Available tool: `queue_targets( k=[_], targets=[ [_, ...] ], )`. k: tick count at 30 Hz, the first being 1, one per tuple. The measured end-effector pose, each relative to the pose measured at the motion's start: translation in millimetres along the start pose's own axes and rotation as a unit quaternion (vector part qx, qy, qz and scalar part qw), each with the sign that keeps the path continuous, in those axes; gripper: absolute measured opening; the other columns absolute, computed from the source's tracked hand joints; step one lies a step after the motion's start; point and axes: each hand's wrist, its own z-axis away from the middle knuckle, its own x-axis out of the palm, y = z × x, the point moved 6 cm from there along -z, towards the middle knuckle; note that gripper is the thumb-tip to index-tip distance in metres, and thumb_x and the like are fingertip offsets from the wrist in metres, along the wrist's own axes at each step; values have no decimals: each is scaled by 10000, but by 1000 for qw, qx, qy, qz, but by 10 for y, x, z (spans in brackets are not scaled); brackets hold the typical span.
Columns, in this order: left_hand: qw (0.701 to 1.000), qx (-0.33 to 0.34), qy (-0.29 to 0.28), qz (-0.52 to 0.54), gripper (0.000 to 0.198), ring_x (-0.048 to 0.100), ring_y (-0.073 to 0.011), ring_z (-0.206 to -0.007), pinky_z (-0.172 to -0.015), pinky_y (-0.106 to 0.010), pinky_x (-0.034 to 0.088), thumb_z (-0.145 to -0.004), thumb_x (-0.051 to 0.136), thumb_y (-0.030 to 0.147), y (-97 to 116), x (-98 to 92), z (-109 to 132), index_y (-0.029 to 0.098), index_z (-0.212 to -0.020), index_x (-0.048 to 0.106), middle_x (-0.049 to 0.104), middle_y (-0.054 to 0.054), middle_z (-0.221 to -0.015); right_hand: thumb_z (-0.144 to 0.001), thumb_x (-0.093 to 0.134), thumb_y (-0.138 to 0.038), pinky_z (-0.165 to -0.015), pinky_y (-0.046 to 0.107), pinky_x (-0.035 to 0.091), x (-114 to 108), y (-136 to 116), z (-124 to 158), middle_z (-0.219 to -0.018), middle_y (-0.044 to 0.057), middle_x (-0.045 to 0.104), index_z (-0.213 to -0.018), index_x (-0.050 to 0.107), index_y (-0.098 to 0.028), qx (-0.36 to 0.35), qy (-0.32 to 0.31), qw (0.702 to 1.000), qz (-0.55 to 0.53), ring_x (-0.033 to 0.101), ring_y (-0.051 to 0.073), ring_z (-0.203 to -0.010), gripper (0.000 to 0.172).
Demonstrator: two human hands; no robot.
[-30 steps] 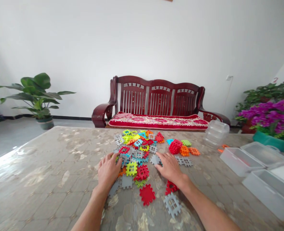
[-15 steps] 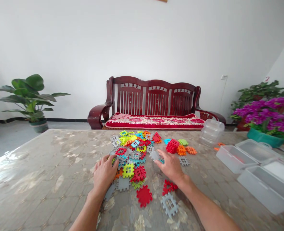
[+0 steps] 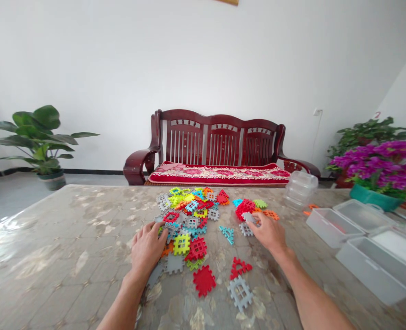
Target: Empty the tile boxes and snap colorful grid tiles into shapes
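Observation:
My right hand [image 3: 269, 231] pinches a small grey building tile [image 3: 248, 217] just in front of a stack of red tiles [image 3: 245, 207]. Under that tile, a grey window tile [image 3: 247, 229] lies on the table. My left hand [image 3: 149, 245] rests at the left side of a mixed pile of interlocking plastic tiles [image 3: 192, 222], fingers spread and touching its edge. A blue triangle tile [image 3: 227, 234] lies alone between the hands. Closer to me are a red square tile [image 3: 204, 280], a red triangle tile [image 3: 240, 267] and a grey window tile [image 3: 240, 293].
Clear plastic boxes [image 3: 371, 270] stand at the table's right, with a stacked clear container [image 3: 301, 189] behind. Purple flowers in a teal pot [image 3: 375, 197] are at the far right. A wooden bench [image 3: 220, 137] stands beyond the patterned table [image 3: 68, 252].
My right hand has moved right with the grey tile, from beside the pile to the red stack. The blue triangle is now uncovered. My left hand stays at the pile.

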Motion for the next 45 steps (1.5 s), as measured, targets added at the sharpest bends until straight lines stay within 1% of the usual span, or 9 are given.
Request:
queue_targets(
  k=[6,10,17,26,31,35,38,41,45],
  targets=[
    [1000,4,5,2,450,559,-306,-1225,-1067,-464,384,-942,356,412,-2,6,0,270,-1253,648,596,-92,-1360,-835,630,-473,-718,311,470,-55,-28,17,-993,51,769,-1017,710,-271,-12,-9,999,36,708,263,-934,283],
    [1000,2,2,0,454,555,-304,-1232,-1069,-458,386,-939,358,411,-4,5,-4,269,-1261,644,589,-90,-1365,-826,636,-484,-717,329,459,-61,-84,46,-956,82,764,-988,720,-269,-26,-35,996,80,702,283,-903,282],
    [1000,-4,-11,-3,456,544,-300,-1245,-1080,-454,375,-946,352,412,3,-1,-10,270,-1276,632,583,-87,-1372,-820,654,-491,-789,364,448,-8,-189,109,-941,117,752,-940,713,-230,-69,-44,989,120,676,303,-959,294],
    [1000,-2,-9,-4,458,534,-298,-1255,-1085,-450,370,-952,351,414,6,1,3,265,-1285,628,573,-87,-1384,-839,652,-463,-799,337,434,-8,-204,117,-920,82,749,-810,692,-226,-87,-35,991,95,662,260,-929,242],
    [1000,-6,-8,-9,442,545,-297,-1244,-1081,-450,377,-951,375,403,14,-14,4,265,-1281,635,586,-82,-1374,-856,659,-376,-765,308,423,-37,-380,176,-864,41,732,-805,688,-224,-144,-14,990,-7,656,220,-868,163],
    [1000,-8,-8,-7,431,548,-291,-1241,-1080,-448,381,-950,385,406,11,-13,-2,281,-1272,641,593,-74,-1362,-850,679,-345,-839,323,445,-35,-672,328,-938,38,728,-902,695,-226,-237,-54,963,-113,648,211,-918,130],
    [1000,-7,-4,-4,423,552,-295,-1236,-1078,-451,384,-946,392,402,4,-10,-6,285,-1264,646,603,-79,-1347,-833,710,-434,-1001,386,418,-9,-930,523,-1206,75,686,-1178,658,-235,-327,-100,926,-158,596,243,-1127,401],
    [1000,-7,-2,0,423,549,-297,-1240,-1081,-454,380,-945,391,405,-2,-5,-6,279,-1256,650,598,-84,-1352,-831,675,-581,-1132,453,318,42,-1178,760,-1474,86,510,-1402,520,-279,-406,-149,887,-165,448,274,-1340,665],
    [1000,-8,0,0,427,549,-298,-1235,-1084,-458,374,-945,389,406,1,-5,-2,278,-1261,645,597,-84,-1348,-834,615,-662,-1197,488,208,91,-1457,1044,-1585,84,356,-1474,438,-292,-483,-192,839,-159,264,292,-1464,761]
  ],
)
